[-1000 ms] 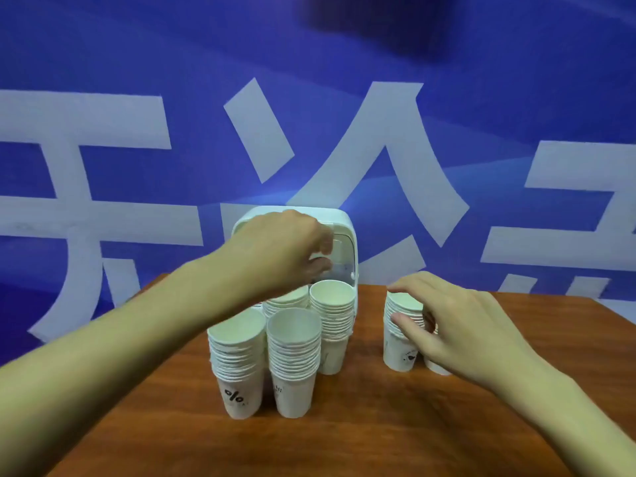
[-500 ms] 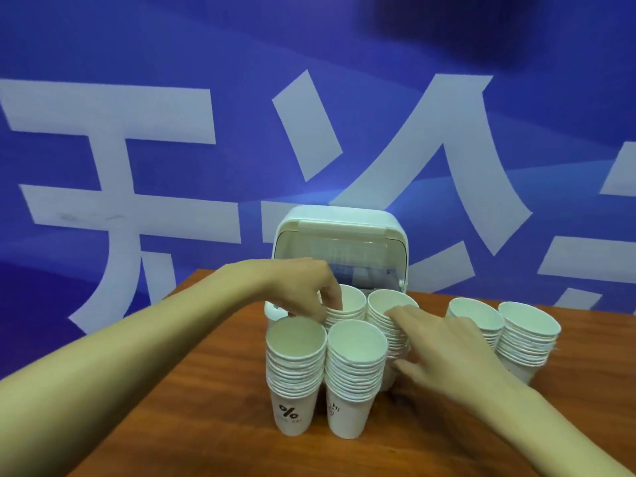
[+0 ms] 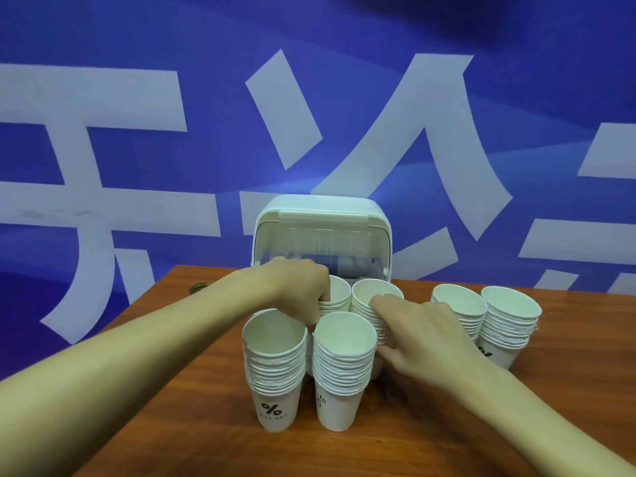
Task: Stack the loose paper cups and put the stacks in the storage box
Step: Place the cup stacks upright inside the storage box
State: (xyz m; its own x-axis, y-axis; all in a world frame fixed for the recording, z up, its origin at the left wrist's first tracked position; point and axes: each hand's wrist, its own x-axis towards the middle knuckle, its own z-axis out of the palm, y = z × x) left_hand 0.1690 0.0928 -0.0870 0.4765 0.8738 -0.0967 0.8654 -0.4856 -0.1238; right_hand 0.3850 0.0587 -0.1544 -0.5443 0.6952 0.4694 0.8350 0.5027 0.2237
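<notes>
Moved right hand over, grasping rear right stack | gripping rear left stack with left hand | risk: toppling crowded front stacks on lifting

Wooden table, reddish-brown top. Six upright stacks of white paper cups stand on it.

Middle group, four packed close: front-left stack with a "%" mark, front-right stack, rear-left stack, rear-right stack.

To the right, apart from the group: inner right stack and outer right stack, just beside each other.

White storage box at the far edge, behind the group.

Small round brownish object near the far left edge; too blurred to identify.
</notes>
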